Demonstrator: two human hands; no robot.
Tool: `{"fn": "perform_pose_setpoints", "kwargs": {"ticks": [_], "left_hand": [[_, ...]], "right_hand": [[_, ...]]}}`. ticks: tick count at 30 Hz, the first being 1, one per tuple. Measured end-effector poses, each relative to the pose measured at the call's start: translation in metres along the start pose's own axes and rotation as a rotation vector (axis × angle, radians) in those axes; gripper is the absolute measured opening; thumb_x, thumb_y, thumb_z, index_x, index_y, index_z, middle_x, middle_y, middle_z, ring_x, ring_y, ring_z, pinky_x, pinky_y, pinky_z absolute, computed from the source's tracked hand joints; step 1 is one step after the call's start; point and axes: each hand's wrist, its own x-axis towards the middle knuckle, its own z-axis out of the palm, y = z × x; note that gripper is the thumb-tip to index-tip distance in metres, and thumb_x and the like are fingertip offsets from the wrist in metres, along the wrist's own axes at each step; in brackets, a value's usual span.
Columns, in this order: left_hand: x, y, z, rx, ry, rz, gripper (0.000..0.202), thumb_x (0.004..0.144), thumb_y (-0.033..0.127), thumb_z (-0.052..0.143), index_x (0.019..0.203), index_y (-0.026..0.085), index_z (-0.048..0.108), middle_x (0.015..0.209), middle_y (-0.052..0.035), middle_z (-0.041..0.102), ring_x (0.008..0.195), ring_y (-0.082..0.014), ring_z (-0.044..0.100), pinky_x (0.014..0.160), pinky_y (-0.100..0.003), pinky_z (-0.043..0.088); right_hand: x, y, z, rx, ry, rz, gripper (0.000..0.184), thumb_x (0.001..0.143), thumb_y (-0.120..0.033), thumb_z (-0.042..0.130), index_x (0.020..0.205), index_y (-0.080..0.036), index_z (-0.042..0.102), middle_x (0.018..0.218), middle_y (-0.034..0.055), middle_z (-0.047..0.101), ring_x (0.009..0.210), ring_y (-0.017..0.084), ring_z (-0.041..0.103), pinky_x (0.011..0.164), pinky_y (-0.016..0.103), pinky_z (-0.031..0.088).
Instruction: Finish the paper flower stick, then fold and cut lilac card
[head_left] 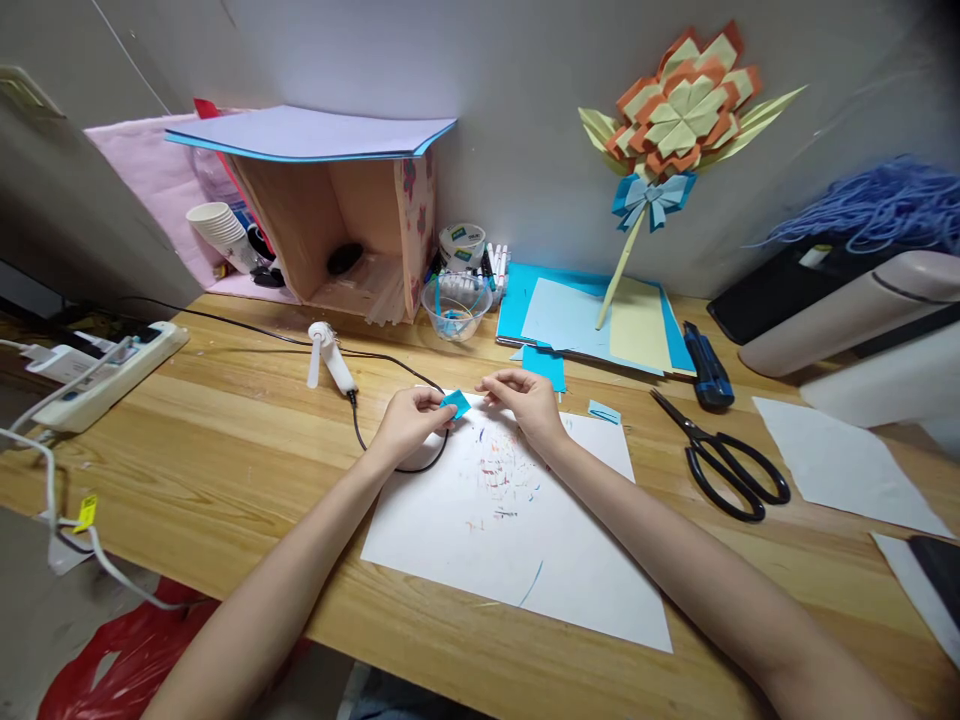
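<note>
Between the thumb and fingers of my left hand is a small folded piece of blue paper. My right hand hovers just right of it, fingers loosely bent and slightly apart, with nothing visible in them. Both hands are over the upper part of a white sheet of paper covered in coloured marks. Behind my right hand lies a blue paper square. A small light-blue paper piece rests at the sheet's upper right edge.
A white glue gun with a black cord lies left. Black-handled scissors and a box cutter are right. Behind stand a cardboard box, a plastic bowl, coloured paper and a paper flower. A power strip sits far left.
</note>
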Motion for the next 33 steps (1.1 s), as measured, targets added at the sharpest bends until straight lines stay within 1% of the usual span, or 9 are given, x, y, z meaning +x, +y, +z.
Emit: {"fn": "perform_pose_setpoints", "kwargs": {"ticks": [7, 10, 15, 18, 21, 24, 27, 29, 33], "left_hand": [[0.0012, -0.0026, -0.0003, -0.007, -0.002, 0.006, 0.018, 0.059, 0.024, 0.070, 0.066, 0.011, 0.061, 0.060, -0.0010, 0.062, 0.056, -0.0117, 0.060, 0.054, -0.020, 0.050], [0.0011, -0.0024, -0.0002, -0.008, 0.001, 0.002, 0.018, 0.059, 0.024, 0.070, 0.067, 0.011, 0.061, 0.061, -0.0013, 0.062, 0.057, -0.0120, 0.061, 0.055, -0.021, 0.050], [0.0006, -0.0009, 0.0002, -0.006, 0.011, -0.001, 0.018, 0.060, 0.024, 0.070, 0.068, 0.010, 0.062, 0.061, -0.0015, 0.063, 0.057, -0.0116, 0.061, 0.056, -0.021, 0.049], [0.0007, -0.0013, 0.0002, -0.007, 0.014, 0.003, 0.018, 0.059, 0.024, 0.070, 0.067, 0.011, 0.062, 0.061, -0.0016, 0.063, 0.056, -0.0116, 0.060, 0.056, -0.021, 0.049], [0.0009, -0.0021, 0.0002, -0.008, 0.006, 0.005, 0.019, 0.058, 0.025, 0.070, 0.066, 0.011, 0.061, 0.060, -0.0013, 0.063, 0.056, -0.0119, 0.060, 0.055, -0.021, 0.049], [0.0008, -0.0018, 0.0002, -0.015, 0.005, 0.002, 0.020, 0.057, 0.026, 0.071, 0.066, 0.011, 0.061, 0.059, -0.0013, 0.063, 0.055, -0.0121, 0.060, 0.055, -0.021, 0.049], [0.0000, -0.0003, 0.0005, -0.025, 0.015, -0.013, 0.020, 0.056, 0.025, 0.072, 0.066, 0.011, 0.061, 0.061, -0.0013, 0.063, 0.056, -0.0122, 0.060, 0.055, -0.022, 0.049], [-0.0009, 0.0009, 0.0008, -0.033, 0.016, -0.017, 0.020, 0.056, 0.024, 0.072, 0.066, 0.011, 0.061, 0.062, -0.0014, 0.063, 0.056, -0.0120, 0.061, 0.055, -0.021, 0.049], [-0.0023, 0.0030, 0.0013, -0.034, 0.017, -0.018, 0.017, 0.058, 0.023, 0.071, 0.065, 0.011, 0.061, 0.061, -0.0010, 0.062, 0.055, -0.0111, 0.060, 0.055, -0.020, 0.049]], "right_hand": [[0.0036, 0.0022, 0.0003, 0.065, -0.040, -0.004, 0.023, 0.076, -0.036, 0.061, 0.073, -0.015, 0.068, 0.082, 0.0079, 0.071, 0.055, 0.011, 0.059, 0.051, 0.023, 0.049], [0.0038, 0.0033, -0.0002, 0.056, -0.011, -0.018, 0.018, 0.073, -0.033, 0.065, 0.073, -0.015, 0.068, 0.081, 0.0065, 0.071, 0.056, 0.010, 0.059, 0.053, 0.021, 0.048], [0.0017, 0.0015, -0.0004, 0.041, 0.015, -0.011, 0.016, 0.064, -0.028, 0.074, 0.069, -0.016, 0.066, 0.070, 0.0038, 0.070, 0.055, 0.009, 0.057, 0.054, 0.021, 0.047], [0.0012, 0.0004, 0.0003, 0.031, 0.036, -0.019, 0.016, 0.069, -0.031, 0.070, 0.067, -0.015, 0.065, 0.071, 0.0047, 0.070, 0.055, 0.009, 0.057, 0.053, 0.021, 0.047], [0.0021, 0.0012, 0.0011, 0.044, 0.015, -0.017, 0.022, 0.075, -0.036, 0.063, 0.068, -0.015, 0.066, 0.075, 0.0070, 0.071, 0.053, 0.010, 0.057, 0.049, 0.022, 0.047], [0.0031, 0.0024, 0.0015, 0.063, -0.008, -0.003, 0.024, 0.077, -0.037, 0.060, 0.070, -0.015, 0.066, 0.074, 0.0073, 0.071, 0.051, 0.011, 0.057, 0.047, 0.023, 0.046], [0.0029, 0.0024, 0.0013, 0.048, -0.016, -0.002, 0.020, 0.074, -0.035, 0.063, 0.074, -0.015, 0.066, 0.077, 0.0068, 0.071, 0.053, 0.011, 0.058, 0.050, 0.023, 0.047], [0.0022, 0.0018, 0.0011, 0.032, -0.004, -0.009, 0.018, 0.069, -0.033, 0.069, 0.075, -0.016, 0.066, 0.078, 0.0060, 0.071, 0.057, 0.011, 0.059, 0.052, 0.023, 0.048], [0.0008, 0.0008, 0.0011, 0.001, 0.046, -0.018, 0.017, 0.062, -0.030, 0.075, 0.067, -0.017, 0.065, 0.067, 0.0029, 0.069, 0.054, 0.010, 0.056, 0.052, 0.023, 0.046]]}}
